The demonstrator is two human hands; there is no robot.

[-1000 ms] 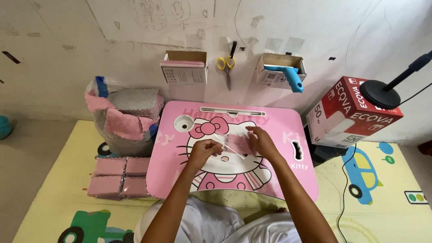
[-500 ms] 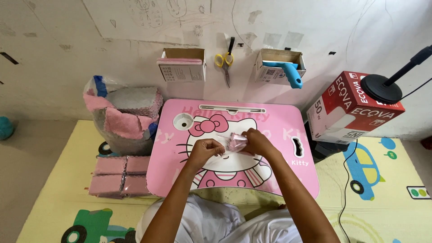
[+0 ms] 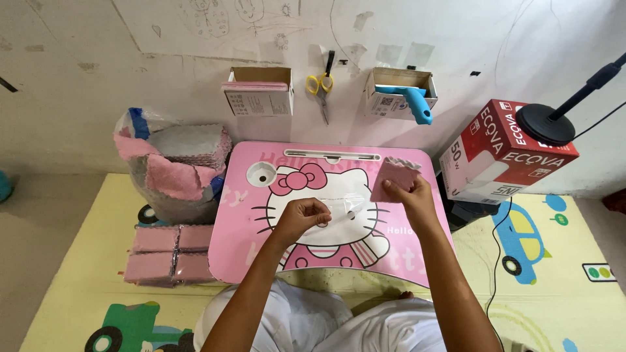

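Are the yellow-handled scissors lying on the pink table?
No, the yellow-handled scissors hang on the wall above the pink table.

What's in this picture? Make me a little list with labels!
Left hand: pinches the edge of a clear plastic bag over the desk.
Right hand: holds up a pink cloth.
Desk: small, pink, with a cartoon cat.
Left of desk: a bag of pink and grey cloths; wrapped pink packs on the mat.
Wall: yellow scissors between two open boxes.
Right: a red and white box.
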